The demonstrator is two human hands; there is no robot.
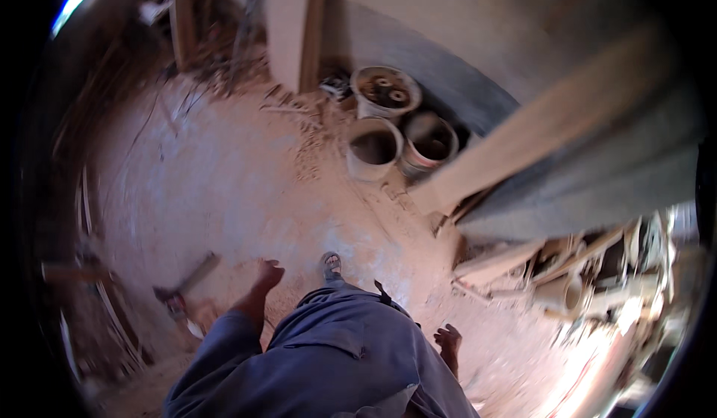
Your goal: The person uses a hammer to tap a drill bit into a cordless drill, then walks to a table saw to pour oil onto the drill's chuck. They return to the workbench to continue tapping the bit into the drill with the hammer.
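Note:
My left hand [269, 275] hangs beside my body over the dusty floor, slightly blurred, its fingers loosely stretched and holding nothing that shows. On the other side, my right hand [448, 337] is low by my hip, with the fingers a little bent and apart and nothing in them. Neither hand touches anything. A sandalled foot [332, 263] shows ahead of my grey-blue clothing [321, 343]. To the left of my left hand, a long dark object with a reddish end [170, 296] lies on the floor, its kind too blurred to tell.
Three buckets, a far one with things inside [385, 91], a near one [373, 149] and a right one [430, 140], stand by the wall. A long board [553, 119] leans at the right. Wood scraps [575, 269] lie below it. An upright plank [291, 30] stands far ahead.

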